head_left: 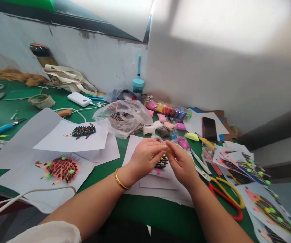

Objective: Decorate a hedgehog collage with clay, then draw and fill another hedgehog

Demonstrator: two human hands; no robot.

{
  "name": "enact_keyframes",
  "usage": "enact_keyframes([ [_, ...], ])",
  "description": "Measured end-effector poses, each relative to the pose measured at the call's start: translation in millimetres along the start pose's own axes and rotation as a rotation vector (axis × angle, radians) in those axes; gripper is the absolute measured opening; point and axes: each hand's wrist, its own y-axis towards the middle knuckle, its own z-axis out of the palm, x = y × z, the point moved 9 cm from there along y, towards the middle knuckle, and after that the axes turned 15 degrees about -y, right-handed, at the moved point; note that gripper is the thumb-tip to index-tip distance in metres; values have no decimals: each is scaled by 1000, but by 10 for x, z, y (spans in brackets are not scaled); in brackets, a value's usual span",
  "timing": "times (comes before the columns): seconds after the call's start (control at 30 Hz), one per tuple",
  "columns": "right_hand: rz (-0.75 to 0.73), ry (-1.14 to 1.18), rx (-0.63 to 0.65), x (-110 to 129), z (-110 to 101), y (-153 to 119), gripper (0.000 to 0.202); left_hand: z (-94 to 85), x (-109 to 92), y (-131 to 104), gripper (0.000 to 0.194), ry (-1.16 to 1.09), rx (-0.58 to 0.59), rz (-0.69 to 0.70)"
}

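Note:
My left hand (145, 157) and my right hand (182, 162) meet in the middle, fingertips pinched together. Between them shows a bit of something small and brownish-yellow, mostly hidden by the fingers. Beneath the hands, on white paper (158, 184), lies a hedgehog picture (162, 162) with dark seed spines, green and yellow dots and pink feet, partly covered. Just beyond the fingers sit small packets of coloured clay, among them a magenta packet (183, 142) and a yellow-green packet (192, 136).
Scissors (226, 195) with red and yellow handles lie right of my right hand. A plastic bag of seeds (125, 118) stands behind. Finished hedgehog pictures lie at left (59, 168) and right (269, 209). A phone (209, 129), a power bank (79, 99) and a cable (28, 192) are also around.

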Motion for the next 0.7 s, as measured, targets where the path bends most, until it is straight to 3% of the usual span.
enact_keyframes([
  [0.2,0,-32,87,4,78,10,58,-63,58,-27,16,-115,-101,-73],
  [0.33,9,-90,95,4,73,30,53,-138,153,-44,11,-191,-177,-161],
  [0.57,50,-173,168,63,154,22,29,-93,196,-51,12,-195,-133,-220],
  [0.7,54,-210,160,58,141,22,35,-113,180,-36,15,-207,-142,-208],
])
